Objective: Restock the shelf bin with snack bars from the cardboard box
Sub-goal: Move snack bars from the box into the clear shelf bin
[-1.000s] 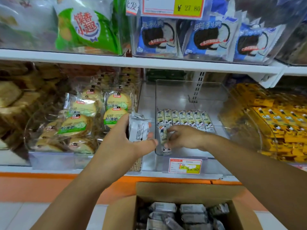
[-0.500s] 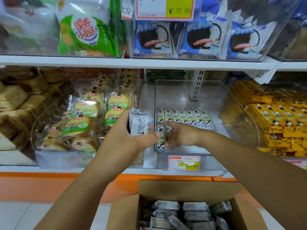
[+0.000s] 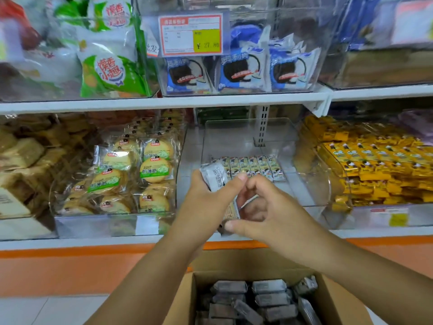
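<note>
Left hand (image 3: 206, 202) clamps snack bars (image 3: 214, 175) near the shelf bin (image 3: 248, 121); right hand (image 3: 269, 214) pinches one bar (image 3: 232, 211) (its lower end).

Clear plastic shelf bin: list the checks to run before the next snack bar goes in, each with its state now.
1. Left hand grips the stack of grey-wrapped snack bars: ok.
2. Right hand pinches one loose bar at that stack: ok.
3. Clear plastic shelf bin has bare floor in front of its row of shelved bars: ok.
4. Shelved row lies side by side, none toppled: ok.
5. Brown cardboard box holds more wrapped bars: ok.
6. Loose bar's printed face matches the row: cannot tell.
</note>
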The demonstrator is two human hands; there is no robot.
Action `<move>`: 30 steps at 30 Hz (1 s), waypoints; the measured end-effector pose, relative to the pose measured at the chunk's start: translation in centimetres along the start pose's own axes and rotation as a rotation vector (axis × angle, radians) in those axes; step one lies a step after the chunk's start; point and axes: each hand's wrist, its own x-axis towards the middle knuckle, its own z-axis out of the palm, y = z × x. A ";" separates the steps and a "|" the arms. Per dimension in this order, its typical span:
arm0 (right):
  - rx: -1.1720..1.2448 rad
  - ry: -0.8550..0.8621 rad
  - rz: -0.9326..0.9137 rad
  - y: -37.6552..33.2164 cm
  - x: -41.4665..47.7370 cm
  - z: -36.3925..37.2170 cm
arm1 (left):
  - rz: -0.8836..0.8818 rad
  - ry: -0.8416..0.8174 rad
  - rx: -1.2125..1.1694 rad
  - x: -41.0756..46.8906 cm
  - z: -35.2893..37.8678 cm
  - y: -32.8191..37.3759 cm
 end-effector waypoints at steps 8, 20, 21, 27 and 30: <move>0.215 -0.034 0.130 1.4 -0.7 -2.2 | -0.127 -0.256 -0.339 -0.1 -0.4 -0.1; 0.039 0.017 0.177 2.4 -0.3 -2.1 | 0.049 -0.018 -0.327 0.8 -0.4 -0.6; 0.040 0.043 0.159 2.3 -0.3 -2.0 | 0.055 -0.018 -0.304 0.7 -0.4 -0.5; 0.150 -0.026 0.195 1.5 0.2 -2.5 | 0.017 -0.085 -0.270 0.6 -1.5 -0.2; 0.200 -0.043 0.204 1.4 0.1 -2.5 | 0.019 -0.085 -0.250 0.6 -1.9 -0.3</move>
